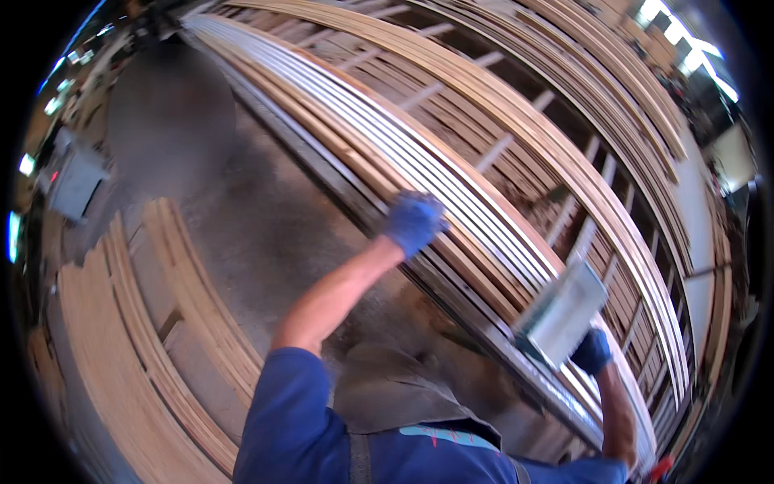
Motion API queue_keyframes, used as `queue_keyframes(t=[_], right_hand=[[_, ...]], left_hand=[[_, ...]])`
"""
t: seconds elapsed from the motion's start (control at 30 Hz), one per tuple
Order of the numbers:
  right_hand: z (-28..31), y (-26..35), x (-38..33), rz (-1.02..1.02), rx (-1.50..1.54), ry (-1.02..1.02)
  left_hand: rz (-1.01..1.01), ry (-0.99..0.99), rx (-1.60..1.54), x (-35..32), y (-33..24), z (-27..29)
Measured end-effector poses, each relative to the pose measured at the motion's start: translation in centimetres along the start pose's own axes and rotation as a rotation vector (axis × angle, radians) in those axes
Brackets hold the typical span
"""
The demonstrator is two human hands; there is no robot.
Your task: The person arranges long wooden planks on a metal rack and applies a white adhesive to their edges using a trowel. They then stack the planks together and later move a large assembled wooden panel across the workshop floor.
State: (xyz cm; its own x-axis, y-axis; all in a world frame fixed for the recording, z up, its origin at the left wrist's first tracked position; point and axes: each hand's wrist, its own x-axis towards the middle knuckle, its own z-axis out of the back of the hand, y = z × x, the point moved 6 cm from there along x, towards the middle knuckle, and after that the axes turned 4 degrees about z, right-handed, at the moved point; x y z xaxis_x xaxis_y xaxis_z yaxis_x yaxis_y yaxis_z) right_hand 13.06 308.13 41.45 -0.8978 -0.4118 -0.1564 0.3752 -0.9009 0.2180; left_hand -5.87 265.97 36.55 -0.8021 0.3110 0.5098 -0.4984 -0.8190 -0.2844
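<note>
My left hand [415, 222], in a blue glove, rests on the near edge of a long row of wooden strips, its fingers curled over a wooden strip [347, 149]. Farther right, my right hand [592, 351], also gloved in blue, grips a boxy grey-green glue applicator [562, 315]. The applicator sits over the right part of the row, and its underside is hidden. Pale, whitish edges [375, 141] run along the middle of the row. The strips lie side by side on a dark metal rail [330, 181].
Beyond the row, a slatted rack [496, 149] carries more long wooden strips [516, 93]. Wide boards [121, 347] and narrower planks [193, 282] lie stacked at my left. A grey box [76, 181] stands at the far left. A dark apron [395, 387] hangs at my front.
</note>
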Motion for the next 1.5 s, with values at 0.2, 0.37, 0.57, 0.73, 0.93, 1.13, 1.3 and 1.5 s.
queue_keyframes(t=[0.2,0.37,0.57,0.73,0.93,1.13,1.3,1.5], right_hand=[[-4.6,-1.4,3.2,-0.056,0.019,0.172],[1.5,3.4,1.3,-0.195,0.171,-0.004],[-2.3,-8.7,-18.8,-0.473,0.036,-0.015],[-2.2,-17.2,-36.6,-0.728,-0.221,0.191],[-1.0,-18.9,-41.2,-0.764,-0.356,0.288],[-1.5,-13.9,-28.1,-0.567,-0.176,0.050],[-1.1,-4.8,-11.0,-0.179,-0.035,0.018],[-0.2,6.3,8.7,0.017,0.091,-0.043]], left_hand=[[-0.171,0.152,-0.254,-0.9,-0.5,1.6],[-0.258,0.227,0.049,-2.7,2.1,-1.2],[-0.137,0.336,-0.032,-2.7,1.3,-2.6],[-0.140,0.321,0.028,-3.0,0.7,-2.3],[-0.171,0.224,0.026,-2.1,0.0,-1.2],[-0.191,0.228,0.017,-1.5,0.3,0.2],[-0.188,0.307,0.036,-2.2,1.2,0.1],[-0.240,0.263,-0.068,-1.0,3.1,0.8]])
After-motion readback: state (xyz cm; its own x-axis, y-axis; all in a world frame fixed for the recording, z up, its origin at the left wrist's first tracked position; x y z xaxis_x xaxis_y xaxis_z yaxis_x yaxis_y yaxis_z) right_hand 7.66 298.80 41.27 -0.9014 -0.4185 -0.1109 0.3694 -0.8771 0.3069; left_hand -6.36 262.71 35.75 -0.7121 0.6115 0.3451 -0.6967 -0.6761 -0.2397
